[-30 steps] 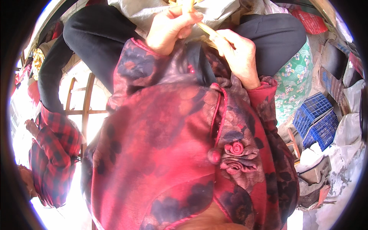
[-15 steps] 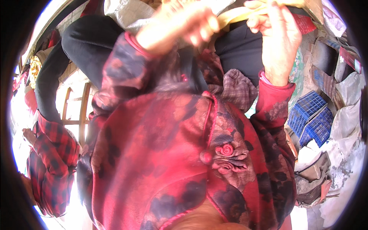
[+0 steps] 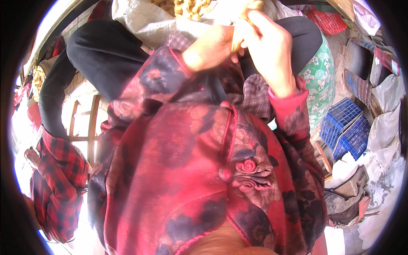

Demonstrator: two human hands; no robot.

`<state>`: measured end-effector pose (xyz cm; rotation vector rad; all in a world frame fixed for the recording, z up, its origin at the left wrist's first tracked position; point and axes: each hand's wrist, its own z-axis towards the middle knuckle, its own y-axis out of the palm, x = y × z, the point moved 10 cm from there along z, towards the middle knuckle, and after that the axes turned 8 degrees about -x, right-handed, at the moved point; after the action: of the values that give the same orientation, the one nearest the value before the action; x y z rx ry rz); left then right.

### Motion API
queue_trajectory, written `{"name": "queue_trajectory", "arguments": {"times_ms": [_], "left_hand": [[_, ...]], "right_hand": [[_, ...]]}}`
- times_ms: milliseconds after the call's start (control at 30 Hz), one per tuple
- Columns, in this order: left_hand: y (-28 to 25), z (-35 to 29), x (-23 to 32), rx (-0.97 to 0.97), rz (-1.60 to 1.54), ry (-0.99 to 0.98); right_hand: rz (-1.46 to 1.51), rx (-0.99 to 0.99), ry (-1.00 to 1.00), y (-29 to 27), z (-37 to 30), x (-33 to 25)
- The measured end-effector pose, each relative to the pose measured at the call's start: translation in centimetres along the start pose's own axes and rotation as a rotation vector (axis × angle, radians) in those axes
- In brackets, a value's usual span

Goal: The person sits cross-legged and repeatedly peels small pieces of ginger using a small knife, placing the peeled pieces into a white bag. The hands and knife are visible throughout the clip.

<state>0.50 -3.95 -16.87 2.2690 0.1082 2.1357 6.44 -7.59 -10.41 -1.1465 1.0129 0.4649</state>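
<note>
Both hands meet over my lap at the top of the view. My left hand point(image 3: 212, 49) is closed with its fingertips around a pale yellow, flat strip point(image 3: 235, 42). Against it, my right hand point(image 3: 270, 44) pinches the same strip, its fingers bent over it. Strong light washes out the strip's upper part, and its exact material cannot be made out. Just beyond the hands lies a white woven sack point(image 3: 142, 19), with a heap of yellow, knobbly twisted pieces point(image 3: 191, 8) on it.
Blue plastic baskets point(image 3: 346, 127) stand at the right, near a green floral cloth point(image 3: 316, 80) and a red packet point(image 3: 327, 22). On the left sits another person in a red-and-black checked sleeve point(image 3: 59, 182), near a wooden frame point(image 3: 92, 127).
My hands have come together and moved down toward my body. The strip, earlier stretched out to the right between them, is now bunched at the fingers.
</note>
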Motion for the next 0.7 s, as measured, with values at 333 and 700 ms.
{"name": "queue_trajectory", "arguments": {"times_ms": [333, 700], "left_hand": [[-2.8, -0.5, 5.1, 0.138, 0.623, 0.327], [-5.1, -1.0, -4.5, 0.258, -0.251, -0.174]], "right_hand": [[0.611, -0.384, 0.516, 5.3, -3.0, 6.7], [0.430, 0.113, 0.286, 3.0, -3.0, 6.1]]}}
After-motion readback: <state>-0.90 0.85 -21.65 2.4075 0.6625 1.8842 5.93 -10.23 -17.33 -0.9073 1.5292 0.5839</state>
